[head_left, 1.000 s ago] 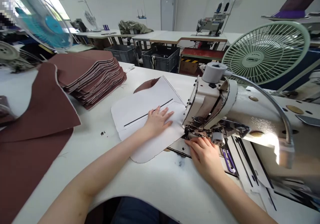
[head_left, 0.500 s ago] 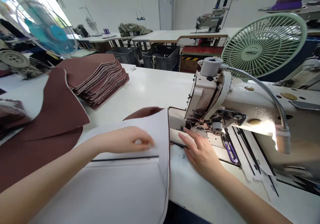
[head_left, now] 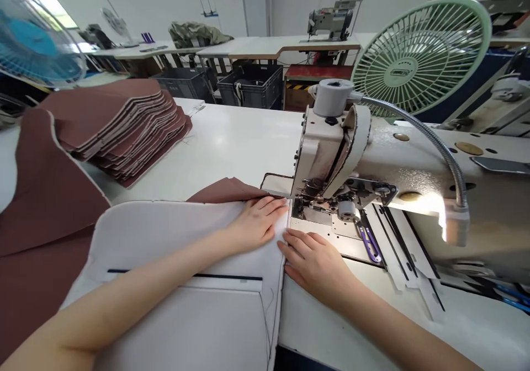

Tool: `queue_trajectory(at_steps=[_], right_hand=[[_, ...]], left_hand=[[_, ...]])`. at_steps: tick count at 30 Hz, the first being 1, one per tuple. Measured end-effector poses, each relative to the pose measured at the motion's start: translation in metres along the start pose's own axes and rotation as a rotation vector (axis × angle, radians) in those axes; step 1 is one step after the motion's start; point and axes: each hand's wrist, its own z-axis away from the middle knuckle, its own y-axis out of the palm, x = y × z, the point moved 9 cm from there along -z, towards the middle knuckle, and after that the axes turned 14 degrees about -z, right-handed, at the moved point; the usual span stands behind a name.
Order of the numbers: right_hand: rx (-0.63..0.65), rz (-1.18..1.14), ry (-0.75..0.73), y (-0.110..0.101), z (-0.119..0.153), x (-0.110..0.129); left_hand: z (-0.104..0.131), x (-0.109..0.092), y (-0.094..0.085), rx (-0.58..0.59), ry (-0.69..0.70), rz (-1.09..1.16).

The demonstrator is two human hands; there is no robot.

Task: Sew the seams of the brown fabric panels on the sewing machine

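Observation:
A large panel [head_left: 144, 227], white on its upper face, lies on the table with its right edge beside the needle area of a sewing machine [head_left: 318, 155]. Brown material [head_left: 227, 190] shows beyond its far edge. My left hand [head_left: 259, 222] lies palm down on the panel near its far right corner, fingers stretched toward the presser foot. My right hand [head_left: 312, 258] rests with spread fingertips at the panel's right edge, just in front of the needle plate. Neither hand grips anything visible.
A stack of brown pieces [head_left: 136, 133] stands at the left, with a loose brown piece [head_left: 49, 189] nearer. Purple snips [head_left: 370, 244] and white strips [head_left: 397, 249] lie right of the needle. A green fan [head_left: 418, 62] and lamp [head_left: 455, 222] stand at the right.
My left hand has moved right and come down flat on the panel. The panel's far edge now lies by the needle, and my right hand has drawn back slightly to the panel edge.

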Motion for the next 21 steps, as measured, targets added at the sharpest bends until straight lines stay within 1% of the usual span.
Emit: queue_trajectory(at_steps=[2,5,10,14,18,20,21], right_hand=[[0.011,-0.007,-0.007,-0.005,0.001,0.001],[0.002,-0.017,-0.041,-0.012,0.003,0.003],[-0.033,-0.025,-0.086,-0.018,0.005,0.003],[-0.013,-0.069,-0.083,-0.017,0.005,0.001],[0.122,-0.142,0.024,-0.012,0.003,-0.007],[0.201,-0.194,0.121,-0.013,0.005,-0.018],[0.221,-0.190,0.195,-0.017,0.008,-0.027]], left_hand=[[-0.007,-0.005,0.000,0.018,0.034,0.013],[-0.013,-0.013,0.001,0.011,0.061,0.029],[-0.012,-0.016,0.002,0.003,0.059,0.031],[-0.011,-0.017,0.001,-0.010,0.061,0.015],[-0.010,-0.017,0.000,-0.054,0.075,-0.014],[-0.008,-0.020,-0.004,-0.093,0.102,-0.045],[-0.007,-0.023,-0.007,-0.125,0.117,-0.063]])
